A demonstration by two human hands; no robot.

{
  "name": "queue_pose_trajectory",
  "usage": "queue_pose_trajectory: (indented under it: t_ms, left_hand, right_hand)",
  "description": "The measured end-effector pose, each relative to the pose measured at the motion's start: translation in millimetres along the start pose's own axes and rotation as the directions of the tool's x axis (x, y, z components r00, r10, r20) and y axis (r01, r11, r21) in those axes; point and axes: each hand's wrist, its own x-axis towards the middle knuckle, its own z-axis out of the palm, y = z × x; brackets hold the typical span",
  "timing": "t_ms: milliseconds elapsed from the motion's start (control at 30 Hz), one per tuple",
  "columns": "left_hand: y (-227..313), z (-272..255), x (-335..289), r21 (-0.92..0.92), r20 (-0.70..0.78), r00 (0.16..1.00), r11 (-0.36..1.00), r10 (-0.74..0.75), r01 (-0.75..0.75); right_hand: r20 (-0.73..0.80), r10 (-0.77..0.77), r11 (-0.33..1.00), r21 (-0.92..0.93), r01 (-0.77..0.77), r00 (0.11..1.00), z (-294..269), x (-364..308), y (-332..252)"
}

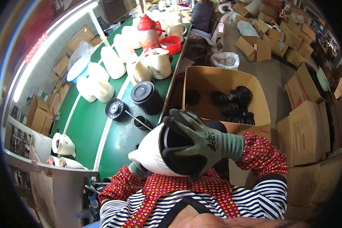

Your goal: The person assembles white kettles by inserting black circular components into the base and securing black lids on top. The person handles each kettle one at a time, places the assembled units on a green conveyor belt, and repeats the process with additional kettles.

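Observation:
A white vacuum jug shell lies tilted in front of my chest, its wide end facing right. My left hand, in a grey-green glove, holds it from below left; most of those fingers are hidden behind the shell. My right hand, in a green glove with dark coated fingers, wraps round a black round base at the wide end. On the green bench just beyond are a stack of black discs, a black round part and a small black ring.
White jugs crowd the green bench, with a red-topped flask and a red basin among them. To the right, an open carton holds several black parts. Stacked cartons stand farther right. A person sits at the far end.

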Motion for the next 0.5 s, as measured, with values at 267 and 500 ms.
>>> queue_pose_trajectory:
  t_ms: [267, 500]
  left_hand:
    - [21.1, -27.8, 11.5, 0.034, -0.128, 0.978, 0.986, 0.168, -0.165]
    - [68.2, -55.4, 30.2, 0.766, -0.063, 0.891, 0.595, 0.449, -0.246]
  right_hand:
    - [-0.417, 0.101, 0.992, 0.111, -0.059, 0.903, 40.8, -32.4, 30.6]
    - [-0.375, 0.795, 0.474, 0.874, -0.104, 0.476, 178.4, -106.9, 87.8]
